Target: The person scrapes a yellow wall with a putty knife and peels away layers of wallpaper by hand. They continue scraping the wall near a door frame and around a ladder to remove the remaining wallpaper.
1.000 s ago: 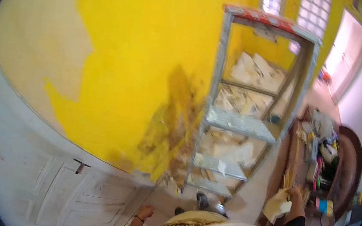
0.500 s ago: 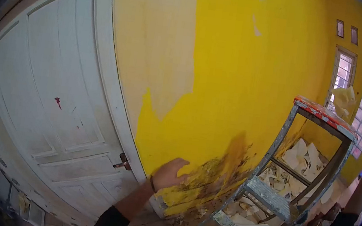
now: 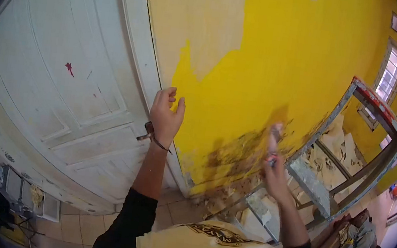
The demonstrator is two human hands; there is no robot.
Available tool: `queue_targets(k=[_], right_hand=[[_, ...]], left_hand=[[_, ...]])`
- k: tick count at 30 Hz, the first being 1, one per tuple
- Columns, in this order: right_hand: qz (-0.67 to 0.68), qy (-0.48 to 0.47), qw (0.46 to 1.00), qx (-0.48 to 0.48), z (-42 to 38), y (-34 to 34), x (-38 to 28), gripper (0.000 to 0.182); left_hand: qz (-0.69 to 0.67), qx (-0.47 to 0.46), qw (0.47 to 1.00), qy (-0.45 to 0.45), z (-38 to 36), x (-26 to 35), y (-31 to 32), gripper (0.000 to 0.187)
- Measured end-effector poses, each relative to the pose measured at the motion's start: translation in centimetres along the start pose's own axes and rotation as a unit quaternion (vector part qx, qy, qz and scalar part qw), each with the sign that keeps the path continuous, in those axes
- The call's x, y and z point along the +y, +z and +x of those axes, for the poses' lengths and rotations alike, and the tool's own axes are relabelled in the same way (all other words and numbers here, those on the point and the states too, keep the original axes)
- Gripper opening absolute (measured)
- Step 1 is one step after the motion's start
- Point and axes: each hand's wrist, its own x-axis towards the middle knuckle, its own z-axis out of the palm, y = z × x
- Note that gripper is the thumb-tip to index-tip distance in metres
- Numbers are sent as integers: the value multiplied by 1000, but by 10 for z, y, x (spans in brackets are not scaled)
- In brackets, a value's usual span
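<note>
My left hand (image 3: 166, 112) is raised in front of the edge between the white door frame (image 3: 141, 62) and the yellow wall (image 3: 291, 51). Its fingers are loosely bent, the thumb stands apart, and nothing is in it. My right hand (image 3: 277, 179) is lower, before the dark, stained part of the wall (image 3: 234, 153). It closes round a slim, scraper-like tool (image 3: 274, 138), blurred, with some red near the grip. Above my left hand, a large beige patch (image 3: 211, 21) shows where the yellow coat is off, with a ragged lower edge.
A paint-spattered stepladder (image 3: 312, 185) with a red top stands close on the right. Peeled sheets and flakes (image 3: 339, 146) lie behind and beneath it. The white door (image 3: 67, 58) with its handle (image 3: 148, 132) is at left. Piled clothes (image 3: 355, 237) are at lower right.
My left hand has risen and moved left. My right hand has come from the far right to the stained wall; the pale sheet in the air near it is gone. The view has tilted down.
</note>
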Motion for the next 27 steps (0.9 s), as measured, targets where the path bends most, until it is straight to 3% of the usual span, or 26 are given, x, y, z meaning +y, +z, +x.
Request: queue_targets(k=[1,2,4,7,9,17,25,27], right_hand=[[-48,-41,997,-38,9,39,-2,30],[-3,-27,997,-70,19,77,-3,31],[24,-121,990,-63,39,146,14,30],[45,-82,990,-103,60,216,9,32],[56,-135,985,-91,69,248,4,32],[24,-139,990,-27,77,283,-30,30],[8,-173,985,25,75,299,-35,29],[-4,-165,986,24,75,302,-36,31]], left_hand=[[-17,27,999,-34,-1,-1,-5,26],[-12,26,999,-38,-6,-11,-10,26],[-58,43,995,-62,-12,-35,-16,22],[-29,16,998,-62,-19,-41,-37,19],[-31,-23,997,-70,-24,-45,-49,17],[-15,-66,997,-39,-46,-68,-76,18],[-40,-149,979,-132,-110,-76,-80,17],[-7,-240,959,-151,-165,-97,-83,19]])
